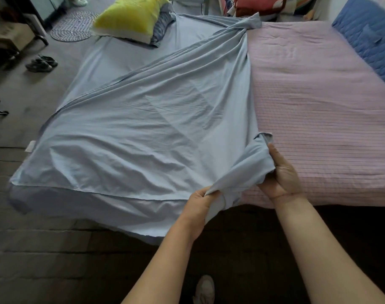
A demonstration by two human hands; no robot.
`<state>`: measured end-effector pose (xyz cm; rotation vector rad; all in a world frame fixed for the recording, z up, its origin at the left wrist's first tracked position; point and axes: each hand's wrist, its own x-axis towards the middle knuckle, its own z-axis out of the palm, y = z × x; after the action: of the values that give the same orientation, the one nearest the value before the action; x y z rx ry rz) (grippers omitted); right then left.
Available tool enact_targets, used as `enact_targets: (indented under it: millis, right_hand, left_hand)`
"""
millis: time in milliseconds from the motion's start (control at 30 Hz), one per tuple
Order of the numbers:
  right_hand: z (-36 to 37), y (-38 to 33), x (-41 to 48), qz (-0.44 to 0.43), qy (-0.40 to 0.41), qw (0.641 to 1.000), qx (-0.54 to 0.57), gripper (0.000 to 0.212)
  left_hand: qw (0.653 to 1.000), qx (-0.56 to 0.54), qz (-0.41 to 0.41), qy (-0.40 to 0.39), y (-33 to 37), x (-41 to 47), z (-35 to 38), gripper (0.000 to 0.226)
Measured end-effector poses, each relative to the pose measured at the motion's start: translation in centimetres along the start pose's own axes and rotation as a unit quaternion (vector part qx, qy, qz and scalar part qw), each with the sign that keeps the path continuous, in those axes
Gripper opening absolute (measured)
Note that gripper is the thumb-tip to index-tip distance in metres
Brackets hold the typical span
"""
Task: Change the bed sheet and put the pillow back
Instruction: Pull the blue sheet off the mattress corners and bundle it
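Note:
A light blue bed sheet [143,119] covers the left half of the bed, folded back on itself in a diagonal. The right half shows the pink quilted mattress pad [319,106]. At the bed's near edge my left hand [200,205] pinches a corner of the sheet. My right hand [281,174] grips the bunched sheet edge just to its right, resting on the pink pad. A yellow pillow [130,16] lies at the far left corner of the bed, on top of a grey striped pillow [163,25].
Shoes [41,63] and a round patterned rug [74,26] lie on the floor left of the bed. A blue quilted cover [367,38] lies along the bed's right side. Piled colourful bedding [264,4] sits beyond the far end. My shoe [206,289] stands on the dark floor.

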<state>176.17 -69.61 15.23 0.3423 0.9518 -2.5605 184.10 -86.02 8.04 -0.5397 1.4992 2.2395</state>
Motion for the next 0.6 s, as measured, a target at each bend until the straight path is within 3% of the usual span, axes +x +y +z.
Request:
enact_targets:
  millis: [100,200,267,467,600]
  right_hand:
    - [3.7,1.8,3.0,0.019,-0.011,1.0,-0.018,0.079]
    - [7.6,4.9,6.1,0.03,-0.023,0.997,-0.065,0.051]
    - [10.1,7.6,7.9,0.022,-0.02,0.991,-0.127,0.027]
    - [16.1,17.0,9.1,0.075,-0.067,0.975,-0.198,0.019]
    - [18.5,22.1,10.1,0.139,-0.041,0.973,-0.178,0.041]
  left_hand:
    - [0.995,-0.084,0.003,-0.059,0.2,-0.5,-2.4,0.039]
    - [0.977,-0.163,0.052,-0.13,2.7,-1.4,-5.2,0.067]
    - [0.971,-0.215,0.057,-0.092,5.2,-1.6,-7.7,0.082]
    - [0.968,-0.239,0.071,-0.001,11.9,-0.8,-15.1,0.06]
    - [0.965,-0.253,0.072,-0.016,12.9,-0.9,-20.2,0.063]
